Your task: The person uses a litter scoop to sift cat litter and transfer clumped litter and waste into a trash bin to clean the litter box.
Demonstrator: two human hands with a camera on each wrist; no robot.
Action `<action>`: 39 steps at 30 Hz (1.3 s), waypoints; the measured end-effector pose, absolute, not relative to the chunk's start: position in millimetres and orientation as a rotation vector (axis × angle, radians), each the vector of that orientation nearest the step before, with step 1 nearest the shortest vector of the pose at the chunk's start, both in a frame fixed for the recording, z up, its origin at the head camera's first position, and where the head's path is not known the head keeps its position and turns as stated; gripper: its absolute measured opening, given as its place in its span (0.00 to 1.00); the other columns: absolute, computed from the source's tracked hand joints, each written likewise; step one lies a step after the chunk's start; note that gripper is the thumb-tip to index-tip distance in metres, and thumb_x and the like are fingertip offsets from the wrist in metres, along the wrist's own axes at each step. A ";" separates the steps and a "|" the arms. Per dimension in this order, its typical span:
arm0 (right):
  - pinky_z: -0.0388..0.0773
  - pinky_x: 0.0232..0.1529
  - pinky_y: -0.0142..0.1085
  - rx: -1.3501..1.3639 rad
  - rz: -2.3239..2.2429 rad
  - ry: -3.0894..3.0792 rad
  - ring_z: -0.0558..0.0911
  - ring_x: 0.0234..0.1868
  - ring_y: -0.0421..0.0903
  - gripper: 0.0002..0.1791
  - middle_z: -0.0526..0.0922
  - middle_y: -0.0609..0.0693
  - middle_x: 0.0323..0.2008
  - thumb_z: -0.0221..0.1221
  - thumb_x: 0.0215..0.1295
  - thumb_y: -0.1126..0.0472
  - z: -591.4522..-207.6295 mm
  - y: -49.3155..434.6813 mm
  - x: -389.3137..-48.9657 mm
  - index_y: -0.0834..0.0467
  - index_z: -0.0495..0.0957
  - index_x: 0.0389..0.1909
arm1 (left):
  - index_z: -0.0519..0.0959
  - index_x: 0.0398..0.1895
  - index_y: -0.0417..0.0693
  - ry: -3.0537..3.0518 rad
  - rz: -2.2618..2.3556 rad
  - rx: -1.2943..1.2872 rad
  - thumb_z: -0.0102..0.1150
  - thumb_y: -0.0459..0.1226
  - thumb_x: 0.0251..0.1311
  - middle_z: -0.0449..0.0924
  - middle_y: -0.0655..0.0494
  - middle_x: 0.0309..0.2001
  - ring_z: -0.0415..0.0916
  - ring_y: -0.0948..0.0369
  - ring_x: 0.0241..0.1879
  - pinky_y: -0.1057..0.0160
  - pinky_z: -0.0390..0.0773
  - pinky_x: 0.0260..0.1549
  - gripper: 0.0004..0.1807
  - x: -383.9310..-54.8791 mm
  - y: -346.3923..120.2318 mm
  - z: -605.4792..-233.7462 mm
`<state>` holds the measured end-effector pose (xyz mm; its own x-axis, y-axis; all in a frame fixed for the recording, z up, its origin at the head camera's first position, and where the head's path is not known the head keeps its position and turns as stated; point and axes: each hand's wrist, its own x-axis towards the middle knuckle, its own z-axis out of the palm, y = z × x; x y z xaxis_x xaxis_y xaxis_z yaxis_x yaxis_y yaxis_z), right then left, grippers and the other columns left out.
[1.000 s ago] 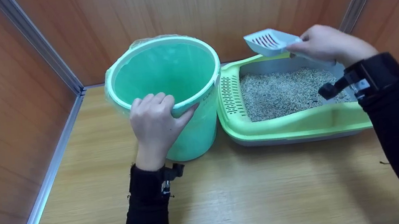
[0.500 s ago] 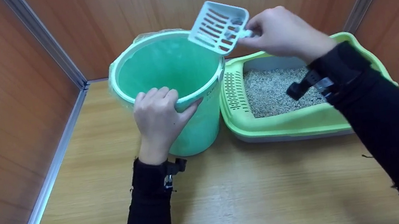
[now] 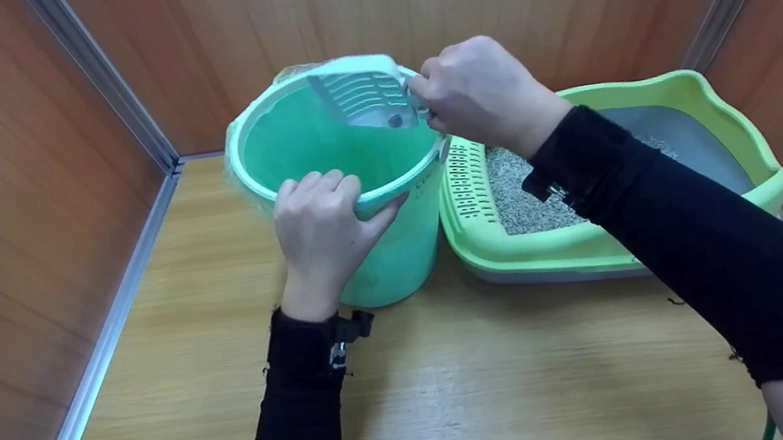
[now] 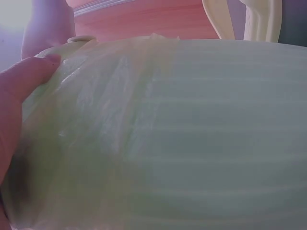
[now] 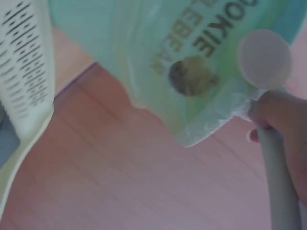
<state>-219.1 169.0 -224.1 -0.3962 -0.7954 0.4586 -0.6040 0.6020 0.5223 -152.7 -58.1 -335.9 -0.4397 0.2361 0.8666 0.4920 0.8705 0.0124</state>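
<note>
A green trash bin stands upright, a clear plastic liner folded over its rim. My left hand grips the near rim, fingers over the edge and thumb along the outside. By its handle, my right hand holds a slotted litter scoop. The scoop is tipped on its side over the bin's opening at the right of the rim. A small dark clump shows at its lower edge. In the right wrist view, the bin's printed side is close behind the handle.
A lime-green litter box with grey litter stands right beside the bin, partly covered by my right arm. Wood-grain panels rise behind and on both sides. Pale wood-grain floor lies in front.
My right hand has carried the scoop left from above the litter box to over the bin and turned it from level to tipped. The left hand keeps its grip on the rim.
</note>
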 end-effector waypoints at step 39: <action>0.70 0.33 0.43 0.195 0.303 -3.463 0.77 0.31 0.51 0.25 0.85 0.56 0.33 0.54 0.76 0.47 -201.9 392.7 -243.7 0.67 0.82 0.40 | 0.75 0.15 0.46 -2.054 -0.301 -0.513 0.65 0.64 0.59 0.72 0.53 0.17 0.70 0.53 0.21 0.55 0.67 0.26 0.33 -151.2 -61.0 -338.0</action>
